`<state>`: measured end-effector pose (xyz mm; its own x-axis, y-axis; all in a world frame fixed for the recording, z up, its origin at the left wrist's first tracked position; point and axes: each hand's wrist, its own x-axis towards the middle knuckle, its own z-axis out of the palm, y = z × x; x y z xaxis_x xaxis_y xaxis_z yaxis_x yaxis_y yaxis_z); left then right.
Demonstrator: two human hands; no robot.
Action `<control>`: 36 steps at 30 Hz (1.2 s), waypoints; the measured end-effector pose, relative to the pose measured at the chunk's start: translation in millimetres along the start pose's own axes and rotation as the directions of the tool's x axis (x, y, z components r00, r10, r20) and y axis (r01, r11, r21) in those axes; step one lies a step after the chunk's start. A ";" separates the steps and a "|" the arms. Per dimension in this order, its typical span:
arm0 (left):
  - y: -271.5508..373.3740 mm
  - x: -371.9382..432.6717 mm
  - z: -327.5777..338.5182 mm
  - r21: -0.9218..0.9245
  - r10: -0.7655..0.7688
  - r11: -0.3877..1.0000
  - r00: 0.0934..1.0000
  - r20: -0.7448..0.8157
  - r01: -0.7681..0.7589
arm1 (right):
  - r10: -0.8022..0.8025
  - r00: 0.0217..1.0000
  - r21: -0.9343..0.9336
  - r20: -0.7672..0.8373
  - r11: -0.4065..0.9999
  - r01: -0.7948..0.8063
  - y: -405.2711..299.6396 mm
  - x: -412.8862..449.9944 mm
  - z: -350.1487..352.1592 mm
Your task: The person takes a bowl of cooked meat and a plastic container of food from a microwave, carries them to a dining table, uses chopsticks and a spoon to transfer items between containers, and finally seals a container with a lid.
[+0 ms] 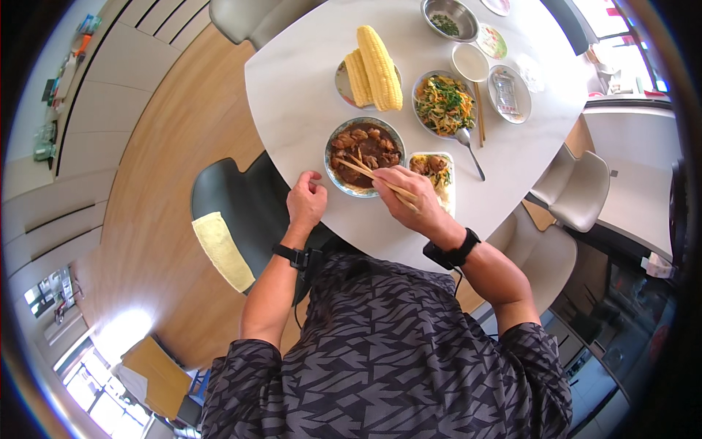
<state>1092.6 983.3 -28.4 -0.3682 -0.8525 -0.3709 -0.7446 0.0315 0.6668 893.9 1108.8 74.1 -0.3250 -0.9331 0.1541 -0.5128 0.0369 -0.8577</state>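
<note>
My right hand (408, 198) grips a pair of wooden chopsticks (354, 165). Their tips reach into a patterned bowl (330, 174) of braised meat pieces (359, 137) in dark brown sauce. Below that wrist, partly covered by the hand, is a white rectangular container (448, 193) with meat and shredded vegetables in it. My left hand (306, 202) rests by the table's near edge, left of the bowl. Its fingers are loosely curled and nothing shows in them; the palm is hidden. Beyond the bowl, corn cobs (379, 68) lie on a plate (341, 82).
A plate of stir-fried vegetables (444, 104) holds a metal spoon (470, 153) leaning over its rim. Chopsticks (480, 115), a white bowl (470, 62), a dish with a wrapped packet (505, 93) and a steel bowl (451, 21) stand farther right. A chair (236, 186) bears a yellow cloth (223, 251).
</note>
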 end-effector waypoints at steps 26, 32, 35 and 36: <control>-2.9 -1.2 0.6 -0.032 0.015 0.999 1.000 -0.011 -0.015 | 0.205 0.978 0.024 -0.040 0.979 -0.204 4.3 -12.7 -19.0; -1.1 -0.2 0.4 -0.033 0.003 0.999 1.000 -0.006 -0.003 | 0.074 0.996 -0.017 -0.049 0.997 -0.075 7.2 -3.7 -10.9; -0.6 0.0 -0.4 -0.027 0.012 1.000 1.000 -0.001 -0.012 | 0.083 0.996 -0.040 0.014 0.996 -0.082 17.4 2.3 -5.3; -1.3 0.1 -0.7 -0.036 0.009 0.999 1.000 -0.002 -0.009 | 0.082 0.997 -0.049 0.003 0.995 -0.082 22.6 6.8 -3.4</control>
<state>1093.9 982.8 -28.8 -0.3740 -0.8532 -0.3636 -0.7209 0.0208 0.6927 877.4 1104.5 57.5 -0.3639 -0.9278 0.0819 -0.5229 0.1307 -0.8423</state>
